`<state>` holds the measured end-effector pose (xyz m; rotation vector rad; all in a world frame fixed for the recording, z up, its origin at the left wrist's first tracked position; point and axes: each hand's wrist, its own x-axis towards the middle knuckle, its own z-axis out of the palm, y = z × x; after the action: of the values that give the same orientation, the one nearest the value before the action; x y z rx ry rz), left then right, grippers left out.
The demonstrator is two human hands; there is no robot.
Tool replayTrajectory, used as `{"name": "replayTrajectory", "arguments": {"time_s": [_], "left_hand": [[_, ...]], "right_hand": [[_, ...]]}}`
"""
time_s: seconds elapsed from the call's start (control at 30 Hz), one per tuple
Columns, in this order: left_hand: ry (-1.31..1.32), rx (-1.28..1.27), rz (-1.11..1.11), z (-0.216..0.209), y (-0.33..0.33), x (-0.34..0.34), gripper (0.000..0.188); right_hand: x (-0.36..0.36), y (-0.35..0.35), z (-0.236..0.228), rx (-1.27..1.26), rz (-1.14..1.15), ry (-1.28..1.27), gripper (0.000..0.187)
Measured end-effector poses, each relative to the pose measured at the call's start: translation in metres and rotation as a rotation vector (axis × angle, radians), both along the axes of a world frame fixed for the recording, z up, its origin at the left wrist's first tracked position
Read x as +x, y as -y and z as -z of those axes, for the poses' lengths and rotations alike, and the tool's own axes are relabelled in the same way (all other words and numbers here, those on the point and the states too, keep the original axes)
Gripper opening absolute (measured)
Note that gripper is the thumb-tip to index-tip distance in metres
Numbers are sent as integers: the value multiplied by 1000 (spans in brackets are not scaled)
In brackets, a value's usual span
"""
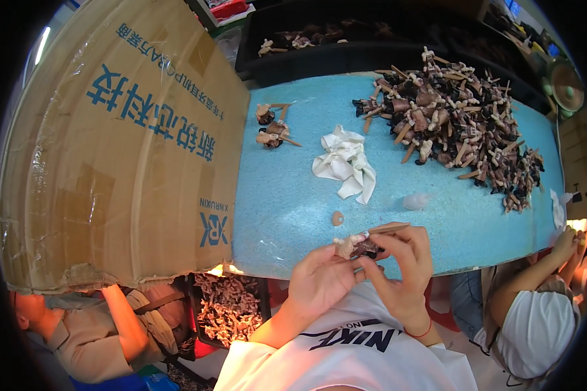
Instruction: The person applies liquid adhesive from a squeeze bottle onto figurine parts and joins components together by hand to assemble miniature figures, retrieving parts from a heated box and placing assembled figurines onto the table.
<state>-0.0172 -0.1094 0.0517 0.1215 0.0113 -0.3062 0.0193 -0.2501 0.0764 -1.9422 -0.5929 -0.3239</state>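
A small figurine (365,246) with a pale upper part and a brown, dark lower part is held between my two hands near the table's front edge. My left hand (321,277) has its fingers closed round the pale end. My right hand (401,260) pinches the other side, where a flat tan stick-like piece (390,227) juts out to the right. Just beyond my hands lies a small round tan piece (337,218). A crumpled white cloth (346,163) rests farther up the blue tabletop (274,215). Right of it sits a small translucent whitish object (416,201).
A big heap of similar figurines (443,117) covers the table's right side. Two more figurines (272,133) lie at the left. A tall cardboard box (117,163) walls off the left edge. Black bins (332,62) stand behind. People sit at both sides; a crate (231,306) holds many small parts.
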Motion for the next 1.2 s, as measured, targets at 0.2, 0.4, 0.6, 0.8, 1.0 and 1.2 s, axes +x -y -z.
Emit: {"name": "replayTrajectory", "arguments": {"time_s": [0.2,0.4,0.6,0.8,1.0,1.2], "left_hand": [[68,64,-31,3,3,-2,43],[2,145,-8,-1,3,0,44],[-19,214,-21,-1,5,-5,46],[71,472,-124,-7,9,-4,51],[210,917,-355,-8,9,-6,52],[319,1206,-474,-12,10,-7,51]], "right_hand": [[-3,-3,-3,-58,10,127,32],[-7,-1,1,-60,45,126,29],[-10,0,4,35,30,67,27],[-10,5,-2,194,-48,-109,29],[-8,4,5,486,-212,-320,38],[-5,2,4,610,-356,-458,41]]}}
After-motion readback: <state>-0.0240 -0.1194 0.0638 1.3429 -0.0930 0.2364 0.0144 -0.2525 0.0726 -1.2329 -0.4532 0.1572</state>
